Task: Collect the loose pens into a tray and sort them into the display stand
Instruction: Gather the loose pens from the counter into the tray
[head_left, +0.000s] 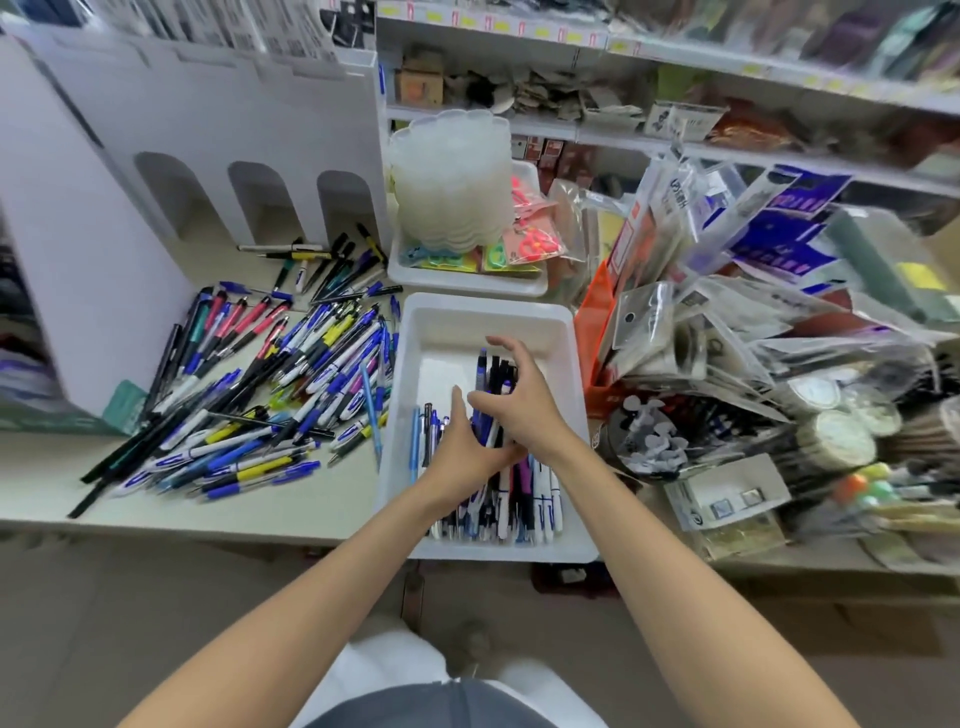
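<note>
On pale bench (218, 501), rear left: white cardboard display stand (208, 135) with arched slots. In front: heap of blue, black and pink loose pens (270, 395). Just beside, right: white rectangular plastic tray (488, 322), hemmed by packaged goods (727, 322). Inside tray: left hand (465, 449) and right hand (522, 408) curled round mixed pen bundle (496, 371).

The left grip (464, 451) has its fingertips tucked under the right grip (522, 408), so whether it holds any pens (524, 499) in the tray (488, 317) cannot be told; the right one seems to curl round a bundle whose middle its palm covers. The display stand (218, 130) is cut off by the left and top edges, its upper labels smeared to grey bars. Goods on the shelves (727, 66) at upper right are blurred past naming, and the print on the loose pens (249, 395) on the tabletop (343, 493) is too small to read.
</note>
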